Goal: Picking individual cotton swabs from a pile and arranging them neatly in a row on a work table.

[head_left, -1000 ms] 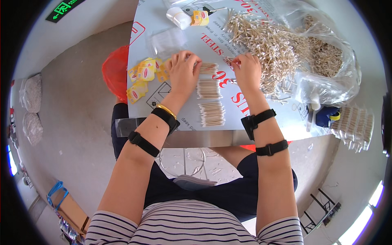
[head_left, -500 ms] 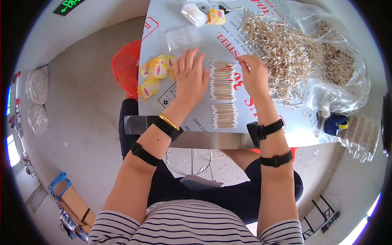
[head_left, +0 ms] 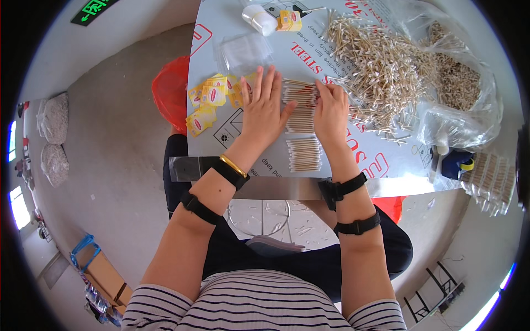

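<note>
Double-ended cotton swabs lie side by side in a long row (head_left: pixel 300 118), with a separate shorter group (head_left: pixel 304 154) nearer the table's front edge. My left hand (head_left: pixel 262 113) rests flat at the row's left side, fingers spread, its thumb reaching over the swab ends. On the other side, my right hand (head_left: pixel 331 116) is closed, its bent fingertips against the right ends of the upper swabs. Whether it pinches a swab is hidden. Small yellow printed cards (head_left: pixel 213 95) lie left of my left hand, partly covered by its fingers.
A large loose heap of swabs (head_left: pixel 381 74) spreads at the right, beside an open clear bag (head_left: pixel 458 83) of more swabs. Clear plastic sleeves (head_left: pixel 243 52), a white roll (head_left: pixel 259 21) and a yellow card stack (head_left: pixel 289 21) lie farther back. A red bag (head_left: pixel 170 94) hangs at the left edge.
My right hand has moved left and nearer, from beside the heap to the row's right ends, and its fingers have closed. My left hand has spread its fingers and shifted slightly.
</note>
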A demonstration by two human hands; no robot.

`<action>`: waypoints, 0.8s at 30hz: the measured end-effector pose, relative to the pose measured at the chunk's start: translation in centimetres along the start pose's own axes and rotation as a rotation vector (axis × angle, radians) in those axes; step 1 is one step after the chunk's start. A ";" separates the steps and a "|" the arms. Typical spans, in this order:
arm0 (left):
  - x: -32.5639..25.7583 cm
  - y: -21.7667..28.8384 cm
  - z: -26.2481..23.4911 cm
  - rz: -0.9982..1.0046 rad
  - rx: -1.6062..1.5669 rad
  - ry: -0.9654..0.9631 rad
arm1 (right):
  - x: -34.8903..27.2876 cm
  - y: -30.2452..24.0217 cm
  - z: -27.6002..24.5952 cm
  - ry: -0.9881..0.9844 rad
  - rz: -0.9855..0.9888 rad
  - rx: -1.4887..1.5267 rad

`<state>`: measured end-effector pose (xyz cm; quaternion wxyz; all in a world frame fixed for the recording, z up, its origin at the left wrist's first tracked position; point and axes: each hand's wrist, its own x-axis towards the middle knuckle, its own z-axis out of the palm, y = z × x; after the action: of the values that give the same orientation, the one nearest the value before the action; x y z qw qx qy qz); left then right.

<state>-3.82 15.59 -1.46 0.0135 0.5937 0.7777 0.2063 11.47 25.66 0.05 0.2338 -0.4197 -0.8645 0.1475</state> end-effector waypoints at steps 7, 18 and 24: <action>2.2 -1.1 -1.5 -0.071 -0.163 0.155 | 1.4 0.8 -0.8 0.033 0.059 0.193; 4.7 -2.6 -2.5 -0.066 -0.149 0.103 | 2.9 1.1 0.0 -0.004 -0.002 0.140; 4.2 -2.5 -6.4 0.032 -0.228 0.163 | 3.0 -0.2 -2.5 -0.010 0.094 0.279</action>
<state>-9.07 16.97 4.45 0.0143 0.5821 0.7380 0.3410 11.08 28.12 3.11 0.2785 -0.4226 -0.8161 0.2791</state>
